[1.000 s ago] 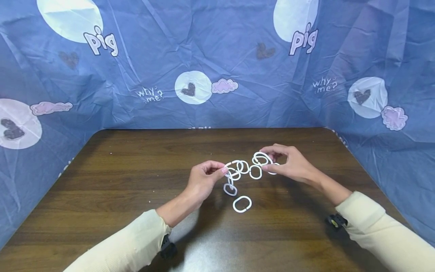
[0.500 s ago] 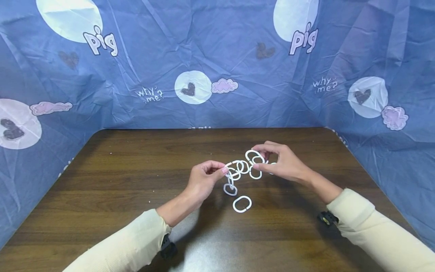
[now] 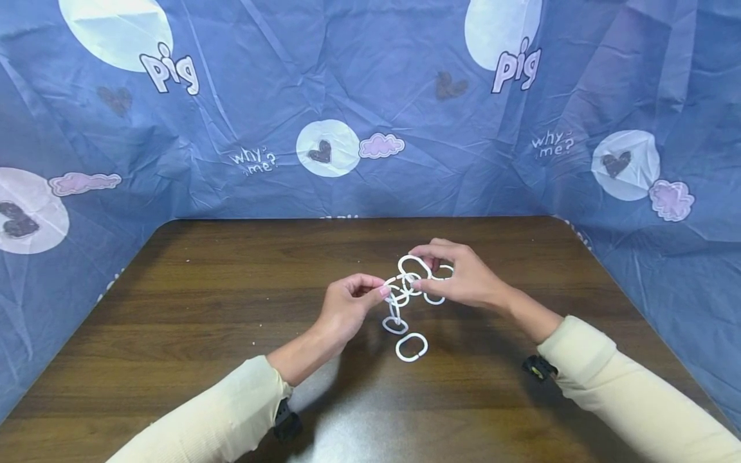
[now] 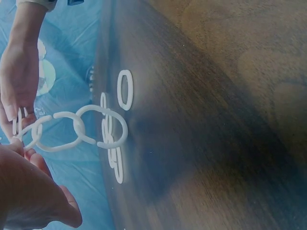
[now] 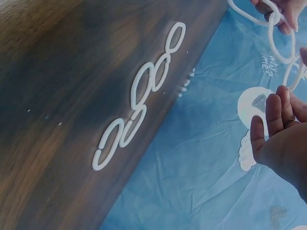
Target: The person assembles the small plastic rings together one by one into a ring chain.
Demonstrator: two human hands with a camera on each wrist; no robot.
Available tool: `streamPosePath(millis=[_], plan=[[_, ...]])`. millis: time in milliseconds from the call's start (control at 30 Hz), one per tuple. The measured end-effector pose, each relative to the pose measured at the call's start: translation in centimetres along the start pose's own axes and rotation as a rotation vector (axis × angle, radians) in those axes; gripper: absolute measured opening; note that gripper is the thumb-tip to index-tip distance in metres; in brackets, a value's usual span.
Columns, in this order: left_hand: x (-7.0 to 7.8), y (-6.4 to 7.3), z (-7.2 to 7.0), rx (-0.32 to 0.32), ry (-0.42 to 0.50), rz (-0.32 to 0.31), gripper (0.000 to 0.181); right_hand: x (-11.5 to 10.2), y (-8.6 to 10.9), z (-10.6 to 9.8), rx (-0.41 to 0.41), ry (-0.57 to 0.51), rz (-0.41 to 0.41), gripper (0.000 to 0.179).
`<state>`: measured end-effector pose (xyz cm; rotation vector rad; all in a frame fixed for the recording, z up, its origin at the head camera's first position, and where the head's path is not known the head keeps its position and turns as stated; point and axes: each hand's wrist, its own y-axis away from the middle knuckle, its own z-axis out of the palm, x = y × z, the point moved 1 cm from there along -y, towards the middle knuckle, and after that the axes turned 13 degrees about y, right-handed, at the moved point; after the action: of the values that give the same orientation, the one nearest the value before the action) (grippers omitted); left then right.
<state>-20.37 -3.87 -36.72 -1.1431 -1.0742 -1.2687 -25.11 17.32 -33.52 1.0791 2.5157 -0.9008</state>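
Observation:
Thin white plastic rings, each with a small gap like a shower curtain ring, are linked in a short chain. My left hand (image 3: 350, 305) pinches the chain's upper end between thumb and fingertips. Below it hangs the lowest linked ring (image 4: 125, 128), over the table. My right hand (image 3: 466, 276) pinches another white ring (image 3: 414, 257) by its right side, held up close to the left fingertips. In the right wrist view the two hands' rings overlap, and I cannot tell whether they are joined. Fingers partly hide the pinched rings.
On the brown wooden table (image 3: 231, 289) lie several more white rings (image 5: 134, 91), in a row touching or overlapping. One ring (image 3: 398, 348) lies nearer me. A blue printed cloth (image 3: 370, 83) stands behind and at both sides of the table.
My right hand has moved left with its ring, from over the table rings to the left hand's chain. The left hand stays nearly still; its hanging ring has shifted slightly.

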Motion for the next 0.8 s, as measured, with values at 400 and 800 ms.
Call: streamPosePath(millis=[400,800], plan=[[-0.1,0.0,0.0,-0.009,0.013,0.002,0.016,-1.0,-0.7,0.9,0.026,0.161,-0.131,0.045],[-0.1,0.0,0.0,-0.021,0.02,0.003,0.017,-1.6,-0.6,1.4,0.06,0.417,-0.255,0.047]])
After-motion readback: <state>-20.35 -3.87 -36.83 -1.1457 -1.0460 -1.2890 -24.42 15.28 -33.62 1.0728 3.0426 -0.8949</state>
